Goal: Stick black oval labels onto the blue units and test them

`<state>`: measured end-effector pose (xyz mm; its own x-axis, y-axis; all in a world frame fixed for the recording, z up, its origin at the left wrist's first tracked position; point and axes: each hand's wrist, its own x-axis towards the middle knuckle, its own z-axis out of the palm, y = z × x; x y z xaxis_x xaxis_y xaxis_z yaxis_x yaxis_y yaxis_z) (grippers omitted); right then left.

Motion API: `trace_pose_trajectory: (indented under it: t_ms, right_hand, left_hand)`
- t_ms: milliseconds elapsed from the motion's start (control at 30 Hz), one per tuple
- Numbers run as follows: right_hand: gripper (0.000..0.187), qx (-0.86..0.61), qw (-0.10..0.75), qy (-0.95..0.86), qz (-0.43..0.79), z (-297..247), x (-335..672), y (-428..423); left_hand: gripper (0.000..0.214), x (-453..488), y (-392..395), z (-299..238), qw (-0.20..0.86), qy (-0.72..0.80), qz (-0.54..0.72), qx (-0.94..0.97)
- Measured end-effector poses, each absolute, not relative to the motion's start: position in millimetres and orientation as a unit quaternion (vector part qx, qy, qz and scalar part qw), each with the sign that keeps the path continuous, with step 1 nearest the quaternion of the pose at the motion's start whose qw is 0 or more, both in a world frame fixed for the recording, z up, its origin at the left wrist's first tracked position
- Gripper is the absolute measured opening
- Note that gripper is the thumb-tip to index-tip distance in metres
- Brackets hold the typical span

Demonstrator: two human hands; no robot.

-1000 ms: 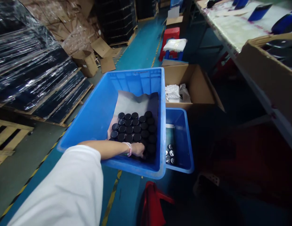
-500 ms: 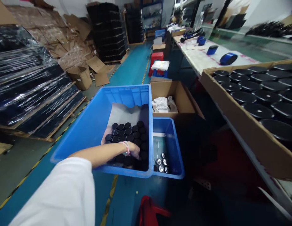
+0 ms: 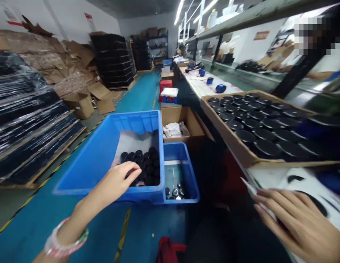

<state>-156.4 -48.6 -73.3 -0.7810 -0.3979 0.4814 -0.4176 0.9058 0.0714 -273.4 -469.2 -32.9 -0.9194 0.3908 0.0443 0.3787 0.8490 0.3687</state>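
The round black caps (image 3: 148, 170) stood in the large blue bin (image 3: 85, 160), mostly at two o'clock from the nearer left hand (image 3: 119, 180), whose curled fingers were slightly parted; no long axis showed. The right hand (image 3: 298, 221), at four o'clock, seemed to pinch a white sheet (image 3: 250, 187).

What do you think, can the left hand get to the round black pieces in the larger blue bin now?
Probably yes: the left hand seems to be above the round black pieces, the larger blue bin has no cover, and nothing visible blocks the way down.
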Motion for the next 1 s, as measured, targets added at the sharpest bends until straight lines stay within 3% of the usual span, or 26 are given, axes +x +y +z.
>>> trace_pose_trajectory:
  t_ms: [133,267,467,533,700,900,1000]
  right_hand:
    - [0.016,0.268,0.316,-0.907,-0.073,-12,-142,-49]
    - [0.021,0.166,0.363,-0.908,-0.131,22,-108,-18]
    - [0.037,-0.094,0.414,-0.903,0.067,18,-48,60]
    - [0.047,-0.148,0.434,-0.881,0.118,7,-36,83]
    - [0.077,-0.190,0.416,-0.863,0.216,-37,-36,120]
    - [0.074,-0.121,0.378,-0.878,0.268,-57,-55,117]
    - [0.082,-0.095,0.366,-0.889,0.258,-39,-68,131]
  left_hand:
    - [0.027,-247,-452,-33,-0.032,0.948,0.240,0.207]
    - [0.019,-227,-398,-16,-0.054,0.914,0.312,0.254]
    - [0.012,-196,-267,-3,-0.019,0.811,0.396,0.430]
    - [0.019,-194,-219,-6,-0.004,0.772,0.410,0.485]
    - [0.062,-204,-104,-14,-0.015,0.736,0.418,0.532]
    - [0.093,-179,-40,-39,0.021,0.716,0.408,0.566]
    - [0.091,-171,-29,-54,0.039,0.722,0.401,0.562]
